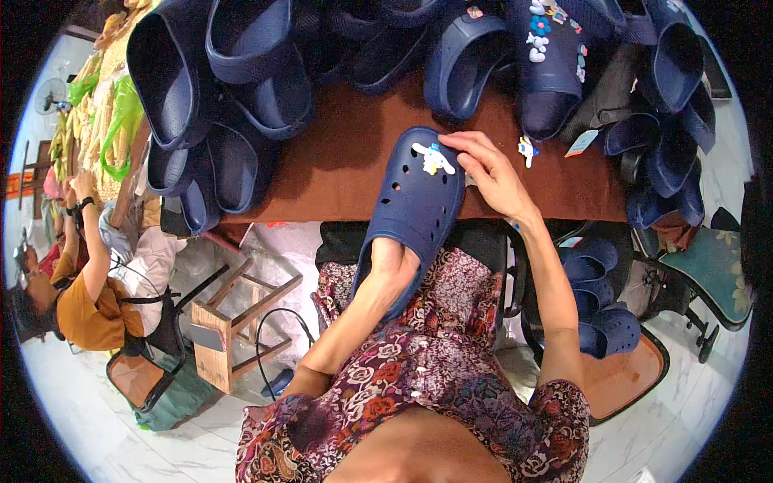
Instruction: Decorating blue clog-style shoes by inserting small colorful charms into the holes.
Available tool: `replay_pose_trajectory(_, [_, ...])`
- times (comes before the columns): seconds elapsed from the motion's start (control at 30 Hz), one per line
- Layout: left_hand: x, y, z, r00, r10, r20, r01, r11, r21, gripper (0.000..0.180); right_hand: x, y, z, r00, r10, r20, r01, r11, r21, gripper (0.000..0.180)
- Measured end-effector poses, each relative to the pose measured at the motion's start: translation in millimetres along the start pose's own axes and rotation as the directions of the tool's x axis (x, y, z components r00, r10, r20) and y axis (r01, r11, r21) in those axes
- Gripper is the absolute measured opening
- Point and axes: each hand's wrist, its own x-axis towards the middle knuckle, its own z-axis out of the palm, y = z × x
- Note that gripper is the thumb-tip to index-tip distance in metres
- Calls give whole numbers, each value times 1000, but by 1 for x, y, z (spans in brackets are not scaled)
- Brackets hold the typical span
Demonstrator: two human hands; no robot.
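A navy-blue foam clog with round holes points its toe away from me, over the brown table's front edge. My left hand is pushed into its foot opening and holds it up from inside; the fingers are hidden. On the toe sits a white long-eared cartoon charm with a blue hat. My right hand reaches across from the right, index finger and thumb bent against the charm and the toe's edge. A similar white charm lies on the brown cloth to the right.
Navy clogs crowd the table's back and left. Another clog carries several charms. More clogs rest on an orange-brown seat at right. A wooden stool stands left below; a person in a mustard top works farther left.
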Motion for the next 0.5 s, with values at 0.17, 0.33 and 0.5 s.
replay_pose_trajectory(0.17, [-4, 2, 8, 1000, -30, 5, 30, 999, -30, 43, -9, 1, -21, 993, 106, -45, -105, 994, 20, 27])
replay_pose_trajectory(0.33, [-6, 3, 16, 998, -34, -58, 31, 999, -44, 45, -20, -4, -35, 965, 234, -115, -230, 972, 50, 27])
replay_pose_trajectory(0.5, [-4, 6, 21, 996, -66, 68, 66, 998, -5, 45, -13, -23, -15, 989, 145, -4, -145, 989, -19, 35])
